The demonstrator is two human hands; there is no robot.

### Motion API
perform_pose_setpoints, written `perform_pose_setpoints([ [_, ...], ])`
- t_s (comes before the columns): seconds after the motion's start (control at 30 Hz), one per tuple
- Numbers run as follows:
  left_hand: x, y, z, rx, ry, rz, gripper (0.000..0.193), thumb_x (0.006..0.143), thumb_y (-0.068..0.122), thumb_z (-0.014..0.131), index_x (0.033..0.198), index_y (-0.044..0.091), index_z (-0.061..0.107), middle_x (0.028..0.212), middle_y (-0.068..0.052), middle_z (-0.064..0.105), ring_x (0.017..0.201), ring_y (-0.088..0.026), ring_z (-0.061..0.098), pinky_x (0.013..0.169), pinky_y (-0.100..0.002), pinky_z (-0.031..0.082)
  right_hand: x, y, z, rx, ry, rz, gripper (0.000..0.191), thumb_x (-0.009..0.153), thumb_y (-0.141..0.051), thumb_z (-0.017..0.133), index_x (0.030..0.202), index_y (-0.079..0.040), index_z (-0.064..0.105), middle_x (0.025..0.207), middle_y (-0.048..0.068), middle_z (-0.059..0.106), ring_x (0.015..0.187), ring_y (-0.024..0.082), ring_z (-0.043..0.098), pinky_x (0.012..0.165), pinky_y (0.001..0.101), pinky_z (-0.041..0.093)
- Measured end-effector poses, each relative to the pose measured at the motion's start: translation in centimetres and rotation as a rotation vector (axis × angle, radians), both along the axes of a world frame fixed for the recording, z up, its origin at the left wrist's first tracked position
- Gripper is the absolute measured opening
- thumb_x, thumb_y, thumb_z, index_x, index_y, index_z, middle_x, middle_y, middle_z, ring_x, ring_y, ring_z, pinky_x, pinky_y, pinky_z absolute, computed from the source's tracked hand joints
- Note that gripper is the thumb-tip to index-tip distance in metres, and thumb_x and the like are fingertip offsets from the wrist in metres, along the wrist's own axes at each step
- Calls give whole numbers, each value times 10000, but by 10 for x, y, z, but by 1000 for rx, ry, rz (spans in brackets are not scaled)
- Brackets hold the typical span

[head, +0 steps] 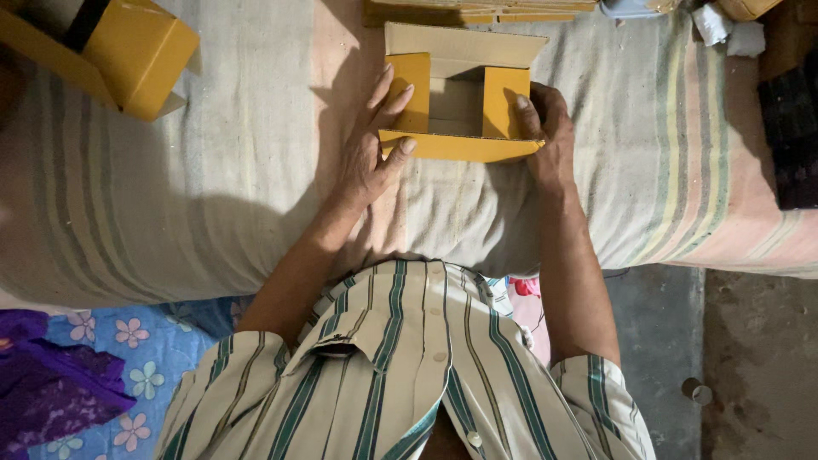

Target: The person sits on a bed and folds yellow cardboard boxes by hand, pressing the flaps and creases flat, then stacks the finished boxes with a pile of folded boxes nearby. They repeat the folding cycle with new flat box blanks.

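A small yellow cardboard box point(460, 106) sits open and half folded on a striped cloth point(213, 170), near the far middle of the view, straight ahead of the person. Its inside is plain brown, its outer faces are yellow, and a brown flap stands up along the far edge. Two yellow side flaps are turned inward, one on each side, and a yellow front wall runs along the near edge. The left hand point(372, 145) lies flat against the left side of the box, fingers spread and pointing away, with the thumb resting on the near left corner of the front wall; it presses rather than clamps. The right hand point(548, 132) wraps the right side of the box, the thumb on the inner right flap and the fingers curled around the outside, so this hand does grip the cardboard. The two hands are apart, with the box between them. Both forearms are bare and come out of a short-sleeved striped shirt point(409, 366). Another yellow box point(128, 51), bigger and lying tilted, sits at the far left corner of the cloth, well apart from the hands. Flat cardboard pieces point(477, 10) lie just beyond the small box. A blue flowered sheet point(145, 341) shows at lower left and a bare concrete floor point(750, 358) at lower right.
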State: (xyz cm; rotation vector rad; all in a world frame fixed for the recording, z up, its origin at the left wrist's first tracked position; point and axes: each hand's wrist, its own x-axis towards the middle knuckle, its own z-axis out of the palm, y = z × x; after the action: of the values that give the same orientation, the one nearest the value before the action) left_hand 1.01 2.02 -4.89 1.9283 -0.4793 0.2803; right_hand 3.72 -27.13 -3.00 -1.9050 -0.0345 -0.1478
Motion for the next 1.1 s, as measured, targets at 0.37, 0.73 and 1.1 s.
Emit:
perform_pose_setpoints([
  [0.37, 6, -2, -12, -30, -83, -8, 629, 1099, 567, 503, 1469, 75, 627, 1719, -122, 293, 1636, -357, 236, 1371, -500, 258, 35, 8, 21, -489, 333, -180, 698, 972, -635, 668, 1194, 26, 699, 1027, 202, 744, 987, 303, 715, 886, 426, 542],
  [0.73, 4, 1, -9, -66, -53, -11, 677, 1075, 603, 459, 1350, 33, 698, 1639, -97, 450, 1598, -373, 308, 1339, -487, 296, 3, -10, 10, -269, 13, 152, 750, 918, -392, 794, 1464, 49, 529, 1367, 244, 585, 1283, 344, 606, 1057, 425, 518],
  [1.1, 19, -12, -17, -304, -3, 78, 393, 1085, 369, 600, 1188, 10, 722, 1329, -196, 686, 1314, -300, 626, 1145, -439, 486, -9, -18, -9, 3, -74, 258, 672, 1091, -424, 579, 1569, 22, 421, 1477, 167, 535, 1398, 278, 523, 1191, 390, 423],
])
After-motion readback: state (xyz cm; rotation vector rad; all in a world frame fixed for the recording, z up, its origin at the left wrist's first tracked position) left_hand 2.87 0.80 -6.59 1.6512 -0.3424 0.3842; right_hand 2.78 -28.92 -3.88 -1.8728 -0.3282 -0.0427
